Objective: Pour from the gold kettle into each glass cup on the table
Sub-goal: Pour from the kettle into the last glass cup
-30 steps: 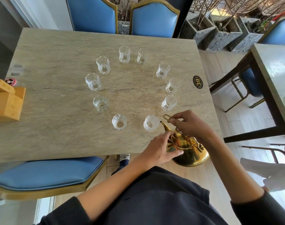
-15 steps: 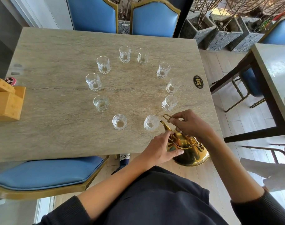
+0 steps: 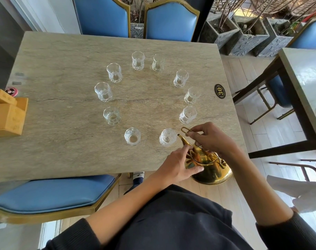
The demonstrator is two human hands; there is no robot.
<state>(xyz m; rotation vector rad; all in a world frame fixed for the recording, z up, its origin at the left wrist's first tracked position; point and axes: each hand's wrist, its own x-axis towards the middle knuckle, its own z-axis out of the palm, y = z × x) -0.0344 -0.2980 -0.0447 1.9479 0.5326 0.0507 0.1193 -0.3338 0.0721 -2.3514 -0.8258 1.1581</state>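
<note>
Change over the last second: almost none. The gold kettle (image 3: 207, 165) sits in the same tilted pose as a second ago, spout tip at the near rim of the nearest-right glass cup (image 3: 167, 137); both hands hold the positions they had. No stream is visible at the spout, and the cup's fill level cannot be read.

Judgement: either a slow pour into this one cup or a pause just at its start. Ten cups stand in a ring on the stone table (image 3: 67, 56); the other nine look untouched, so the task seems to be at its beginning.

Right hand (image 3: 210, 139): above the kettle, fingers curled, pinching the thin wire handle loop, which pokes out past the fingertips toward the cup. Forearm runs back to the right.

Left hand (image 3: 177, 165): pressed against the kettle's left flank, thumb along the body near the lid, fingers partly curled round the shoulder, steadying it.

Kettle position: at the near right table edge, partly overhanging it.
</note>
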